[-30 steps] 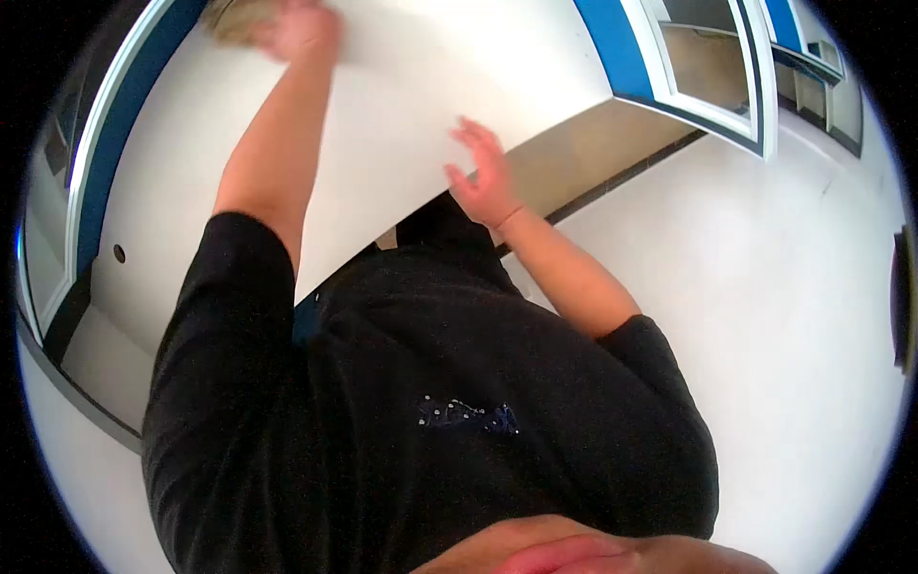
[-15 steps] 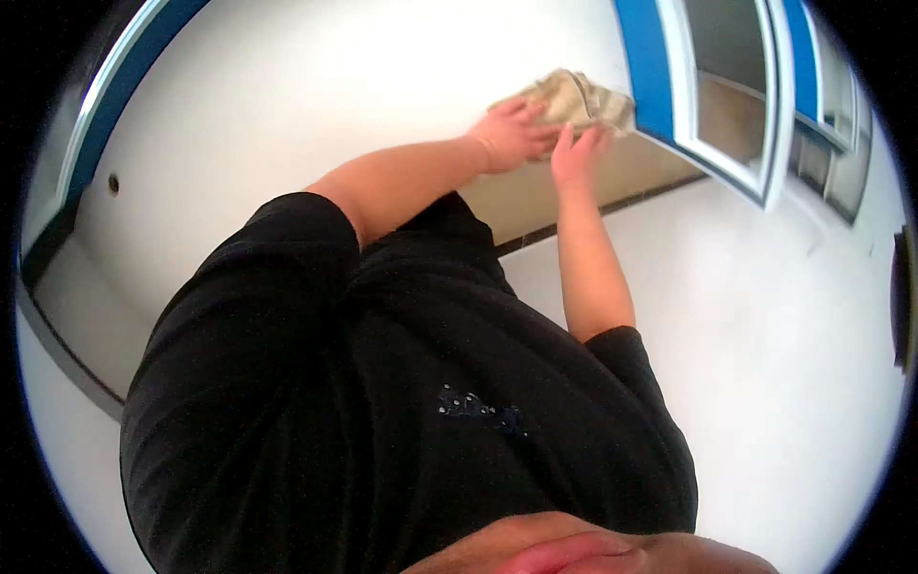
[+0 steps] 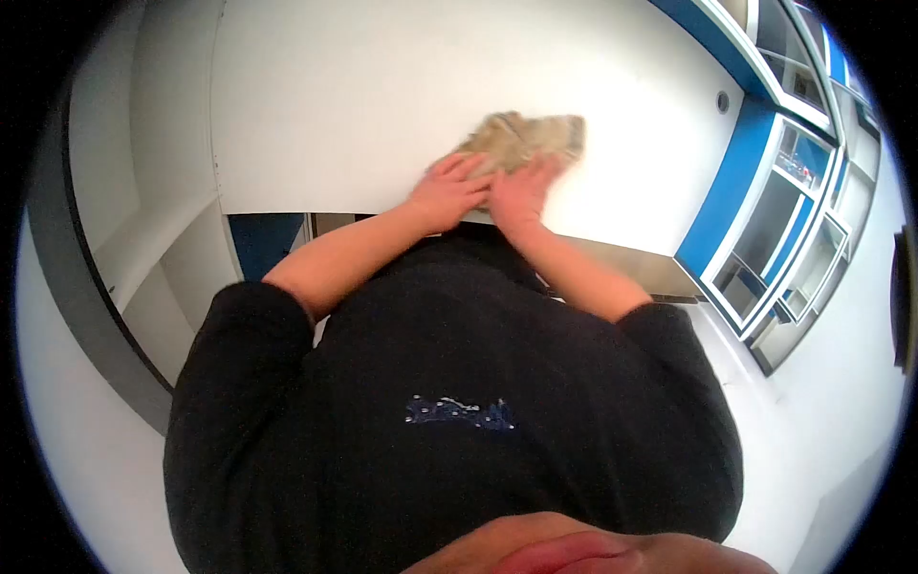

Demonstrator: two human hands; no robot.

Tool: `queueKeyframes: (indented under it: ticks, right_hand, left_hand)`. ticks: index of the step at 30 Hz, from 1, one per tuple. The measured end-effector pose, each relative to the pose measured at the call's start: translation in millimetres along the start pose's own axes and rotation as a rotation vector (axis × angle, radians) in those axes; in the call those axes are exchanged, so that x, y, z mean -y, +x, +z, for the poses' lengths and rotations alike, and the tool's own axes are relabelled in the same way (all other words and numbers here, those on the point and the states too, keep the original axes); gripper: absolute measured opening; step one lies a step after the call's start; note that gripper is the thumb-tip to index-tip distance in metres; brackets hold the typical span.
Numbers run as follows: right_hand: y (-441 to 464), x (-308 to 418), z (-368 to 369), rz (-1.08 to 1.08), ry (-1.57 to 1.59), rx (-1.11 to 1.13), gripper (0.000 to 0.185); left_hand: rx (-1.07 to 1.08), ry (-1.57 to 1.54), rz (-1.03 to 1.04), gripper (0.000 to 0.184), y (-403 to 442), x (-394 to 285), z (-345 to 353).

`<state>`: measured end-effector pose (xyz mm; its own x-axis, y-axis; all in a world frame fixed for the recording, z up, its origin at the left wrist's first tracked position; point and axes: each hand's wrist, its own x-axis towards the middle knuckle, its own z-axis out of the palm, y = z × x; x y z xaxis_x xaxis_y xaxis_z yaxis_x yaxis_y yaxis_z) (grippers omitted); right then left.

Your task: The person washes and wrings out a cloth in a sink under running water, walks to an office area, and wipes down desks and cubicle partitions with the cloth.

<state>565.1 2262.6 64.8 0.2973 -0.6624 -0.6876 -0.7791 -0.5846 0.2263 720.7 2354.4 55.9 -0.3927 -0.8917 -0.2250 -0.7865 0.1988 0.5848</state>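
Observation:
A crumpled beige cloth [image 3: 516,137] lies on the white desk surface [image 3: 335,105], near its front edge and close to my body. My left hand [image 3: 451,191] rests at the cloth's left lower side, fingers spread and pointing up to the right. Beside it, my right hand [image 3: 524,191] lies on the lower part of the cloth with its fingers extended, some blurred against the fabric. The two hands nearly touch at the thumbs.
Blue and white framed glass panels [image 3: 765,230] stand at the right. A round hole [image 3: 723,101] is in the desk near its right end. White shelving with a dark edge [image 3: 96,239] runs down the left side.
The view has turned. My left hand first moved from the far left to the right with the cloth, and my right hand joined it there. Both hands and the cloth now lie nearer my middle.

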Motion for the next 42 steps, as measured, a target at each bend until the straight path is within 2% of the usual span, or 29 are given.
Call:
queueKeyframes:
  ticks: [1,4,5,7,9,11,12,13,14,17,18,22,27,29,31,33,34,37,41,42]
  right_hand:
    - [3,26,-16,-0.104,-0.092,0.027,0.077]
    - [10,112,-68,-0.331,0.008,-0.127,0.081]
    - [17,140,-81,-0.42,0.009,-0.166,0.081]
    - [28,197,-116,-0.592,-0.007,-0.239,0.079]
    - [39,242,-146,-0.552,0.201,-0.298,0.082]
    - [55,279,-175,-0.481,0.169,-0.329,0.076]
    - [60,277,-193,-0.455,0.184,-0.337,0.076]
    - [67,272,-207,-0.599,0.149,-0.411,0.07]
    - [69,262,-215,-0.739,0.114,-0.482,0.066]
    - [92,238,-205,-0.637,0.221,-0.447,0.057]
    - [95,220,-203,-0.624,0.246,-0.461,0.057]
    - [101,144,-197,-0.534,0.269,-0.423,0.056]
    - [103,40,-173,-0.352,0.367,-0.419,0.053]
    - [113,-3,-152,-0.136,0.484,-0.46,0.053]
    - [108,-60,-136,-0.013,0.491,-0.431,0.055]
    - [116,-118,-99,0.109,0.537,-0.541,0.053]
    - [104,-148,-89,0.137,0.532,-0.548,0.053]
    - [52,-248,-48,0.259,0.512,-0.472,0.055]
    - [-44,-274,23,0.374,0.54,-0.284,0.065]
    - [-68,-275,27,0.39,0.521,-0.313,0.065]
  left_hand:
    - [-0.025,0.02,-0.066,0.048,-23,17,2]
    - [-0.099,0.098,-0.289,0.049,-99,58,-9]
    - [-0.109,0.152,-0.307,0.049,-122,78,-18]
    - [-0.246,0.185,-0.426,0.045,-170,115,-37]
    - [-0.277,0.216,-0.45,0.042,-190,149,-53]
    - [-0.057,0.314,-0.573,0.041,-190,175,-80]
    - [-0.053,0.327,-0.545,0.041,-185,186,-87]
    - [-0.171,0.306,-0.564,0.042,-178,193,-94]
    - [-0.282,0.278,-0.578,0.043,-167,198,-97]
    - [-0.279,0.368,-0.555,0.047,-134,204,-112]
    - [-0.215,0.419,-0.536,0.051,-124,213,-112]
    - [-0.218,0.465,-0.47,0.058,-62,211,-117]
    - [-0.125,0.571,-0.309,0.056,49,166,-127]
    - [-0.11,0.589,-0.134,0.053,111,150,-129]
    - [-0.046,0.585,-0.029,0.05,173,114,-135]
    - [-0.032,0.616,0.081,0.05,240,83,-120]
    - [-0.028,0.64,0.176,0.05,268,59,-117]
    - [0.016,0.595,0.262,0.052,335,-25,-76]
    - [0.147,0.451,0.355,0.05,315,-125,-22]
    - [0.095,0.338,0.292,0.054,302,-130,7]
